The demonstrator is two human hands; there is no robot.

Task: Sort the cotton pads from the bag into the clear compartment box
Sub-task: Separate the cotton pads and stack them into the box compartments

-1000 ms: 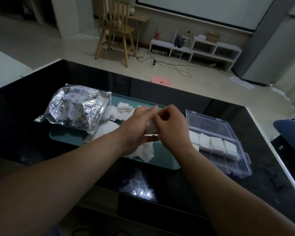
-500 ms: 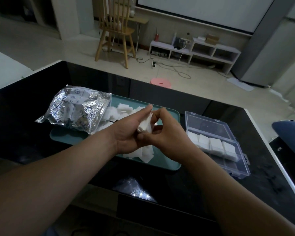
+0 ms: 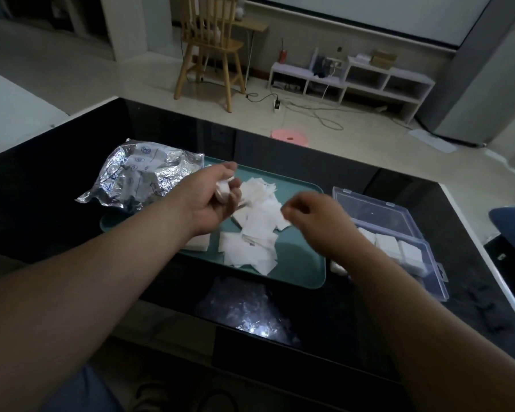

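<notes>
A crumpled silver foil bag (image 3: 143, 179) lies on the left end of a teal tray (image 3: 298, 269). Loose white cotton pads (image 3: 256, 230) are heaped in the middle of the tray. My left hand (image 3: 214, 197) hovers over the tray beside the bag, its fingers curled round a small stack of pads (image 3: 223, 190). My right hand (image 3: 315, 215) hangs above the tray's right side with fingers loosely curled; nothing shows in it. The clear compartment box (image 3: 399, 233) stands open to the right, with stacked pads (image 3: 399, 249) filling its front row.
Everything rests on a glossy black table (image 3: 72, 162) whose right edge runs close behind the box. Beyond the table are a wooden chair (image 3: 208, 52), a pink stool (image 3: 289, 136), floor cables and a low white shelf (image 3: 354, 81).
My hands, pressed together on a stack of pads before, have come apart. The left moved left toward the bag keeping the stack; the right drifted right.
</notes>
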